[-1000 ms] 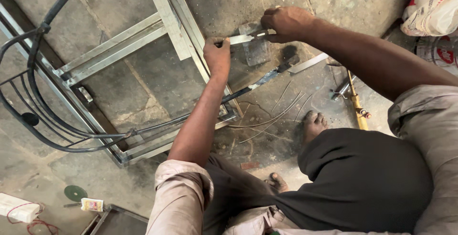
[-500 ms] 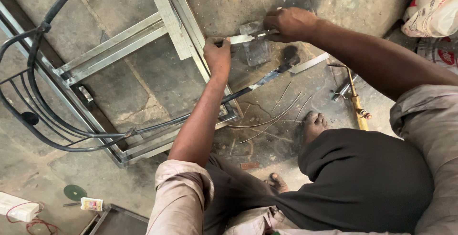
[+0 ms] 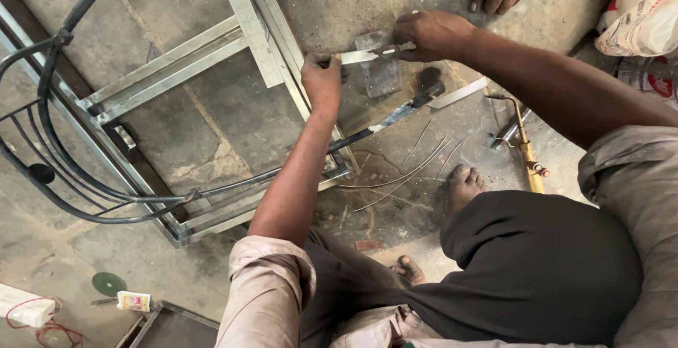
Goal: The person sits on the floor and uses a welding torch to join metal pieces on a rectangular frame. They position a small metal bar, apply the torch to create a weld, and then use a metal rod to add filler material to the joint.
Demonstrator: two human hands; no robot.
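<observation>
"What are your hands doing?"

"My left hand and right hand each have fingers closed on one end of a flat metal strip."

"Where is it?"

"Just above the concrete floor, beside the metal frame, near the floor's far edge."

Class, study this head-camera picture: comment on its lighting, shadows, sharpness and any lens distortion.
Head view: soft, even daylight and faint shadows on the concrete floor; mild glare on the flat metal strip held between the left hand and right hand; both hands reasonably sharp; wide-angle lens bends the metal frame near the edges and enlarges the near sleeves.
</observation>
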